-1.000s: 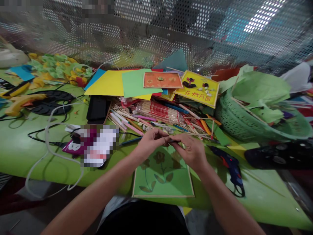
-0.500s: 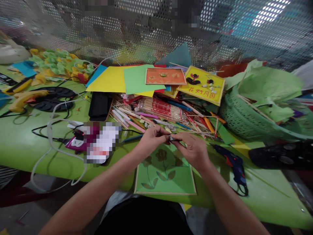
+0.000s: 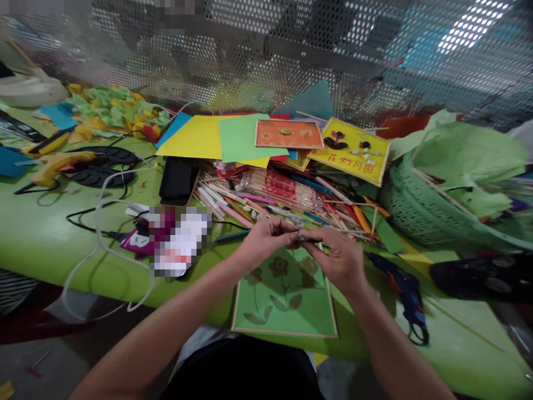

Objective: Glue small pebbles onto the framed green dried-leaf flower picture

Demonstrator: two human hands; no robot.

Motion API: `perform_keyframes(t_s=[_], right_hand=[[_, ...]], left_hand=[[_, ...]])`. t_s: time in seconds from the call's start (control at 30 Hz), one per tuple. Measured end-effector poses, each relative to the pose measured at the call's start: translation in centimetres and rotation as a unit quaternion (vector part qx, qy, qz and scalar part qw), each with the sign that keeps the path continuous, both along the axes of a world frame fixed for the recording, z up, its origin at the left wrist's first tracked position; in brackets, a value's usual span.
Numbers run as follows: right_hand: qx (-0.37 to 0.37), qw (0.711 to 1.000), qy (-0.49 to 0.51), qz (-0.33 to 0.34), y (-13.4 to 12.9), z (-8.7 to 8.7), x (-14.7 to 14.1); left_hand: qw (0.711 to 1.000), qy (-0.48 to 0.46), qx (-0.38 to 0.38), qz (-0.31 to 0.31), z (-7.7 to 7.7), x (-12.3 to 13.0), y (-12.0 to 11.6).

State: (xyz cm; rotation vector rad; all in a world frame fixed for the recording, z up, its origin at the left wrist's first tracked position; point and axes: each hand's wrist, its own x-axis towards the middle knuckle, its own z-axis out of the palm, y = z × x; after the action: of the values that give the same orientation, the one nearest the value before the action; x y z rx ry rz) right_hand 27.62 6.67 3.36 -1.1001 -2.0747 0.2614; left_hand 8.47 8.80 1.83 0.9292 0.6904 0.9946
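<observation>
My left hand [image 3: 266,239] and my right hand [image 3: 340,255] meet above the far part of a green picture [image 3: 310,316]. Between their fingertips they pinch a small dark, shiny piece [image 3: 301,236], too small to name. Both hands are closed on it. Lying below them, the green picture has a pale stick frame and brown flowers with stems and leaves. My right hand hides part of its upper right corner. Just beyond my fingers are loose pebbles, sticks and pens in a heap [image 3: 233,203].
A dark blue glue gun [image 3: 406,289] lies to the right, below a green basket [image 3: 420,205]. On the left are a yellow glue gun [image 3: 62,164], a purple power strip [image 3: 154,239] with cables, and a phone [image 3: 179,180]. Coloured paper [image 3: 195,139] and two finished-looking pictures [image 3: 289,134] lie behind.
The view has shifted slightly, so the whole scene sits a little further right. Both hands keep pinching the small piece, with only slight finger movement.
</observation>
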Motion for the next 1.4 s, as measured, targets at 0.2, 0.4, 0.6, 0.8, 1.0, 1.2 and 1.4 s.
perform_keyframes(t_s=[0.2,0.4,0.6,0.8,1.0,1.2,1.4], right_hand=[[-0.011,1.000,-0.007,-0.003,-0.12,0.12,-0.17],[-0.020,1.000,-0.012,-0.009,-0.14,-0.13,-0.07],[-0.021,0.999,-0.021,-0.014,-0.15,-0.18,0.01],[-0.024,0.999,-0.012,-0.020,-0.07,0.02,-0.03],[-0.012,1.000,-0.014,-0.020,-0.06,0.13,0.07],[-0.007,1.000,-0.029,-0.008,-0.16,0.11,0.09],[0.012,0.999,-0.046,-0.006,-0.31,-0.08,0.21]], left_hand=[[0.998,0.046,0.051,0.000,-0.01,-0.12,0.12],[0.993,0.081,0.090,0.018,-0.26,-0.10,-0.22],[0.989,0.103,0.104,0.025,-0.28,-0.11,-0.45],[0.992,0.080,0.096,0.027,-0.24,-0.21,-0.38],[0.995,0.056,0.083,0.009,-0.20,-0.39,-0.13],[0.992,0.088,0.095,0.010,-0.15,-0.34,-0.07],[0.992,0.084,0.094,0.015,-0.38,-0.10,-0.22]])
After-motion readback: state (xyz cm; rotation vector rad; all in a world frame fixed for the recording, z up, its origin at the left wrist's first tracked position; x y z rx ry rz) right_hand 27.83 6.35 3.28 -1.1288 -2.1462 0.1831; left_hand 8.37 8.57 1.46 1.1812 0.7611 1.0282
